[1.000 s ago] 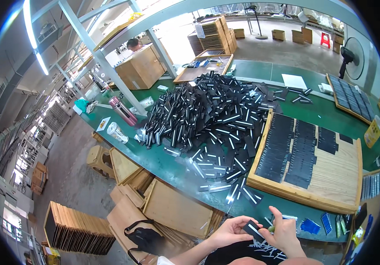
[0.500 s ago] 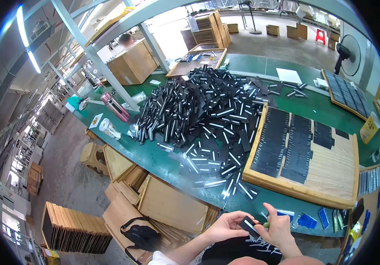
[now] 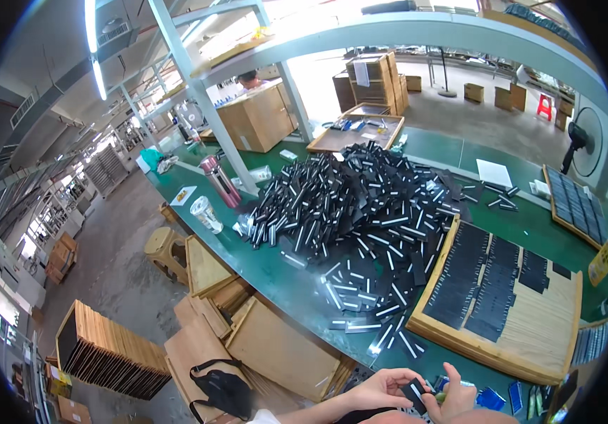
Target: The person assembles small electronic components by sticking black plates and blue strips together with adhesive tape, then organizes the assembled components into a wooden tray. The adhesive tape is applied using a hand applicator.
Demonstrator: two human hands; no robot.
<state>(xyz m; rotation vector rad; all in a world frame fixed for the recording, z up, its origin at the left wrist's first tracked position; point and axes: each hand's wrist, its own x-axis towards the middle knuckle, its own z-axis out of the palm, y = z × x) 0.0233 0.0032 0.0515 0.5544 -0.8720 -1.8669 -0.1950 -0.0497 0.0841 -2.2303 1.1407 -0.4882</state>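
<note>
Low in the view, close to my body, my left hand (image 3: 387, 387) pinches a small flat black piece with a white stripe (image 3: 414, 393). My right hand (image 3: 455, 400) has its thumb and curled fingers at the piece's other side, while its index finger points up. Ahead of my hands, a large heap of similar black striped pieces (image 3: 346, 194) covers the middle of the green table (image 3: 268, 272). Right of the heap lies a wooden tray (image 3: 540, 332) with columns of overlapping black pieces on it.
Blue packets (image 3: 490, 398) lie right of my hands. A pink flask (image 3: 220, 182) and a patterned cup (image 3: 206, 215) stand at the table's left edge. Empty wooden trays (image 3: 282, 346), a black bag (image 3: 225, 393) and a stool (image 3: 166, 253) sit left. A fan (image 3: 583, 141) stands far right.
The whole view has shifted, so the table and heap appear farther right and lower. Both hands stay together at the black piece, now nearer the picture's lower edge.
</note>
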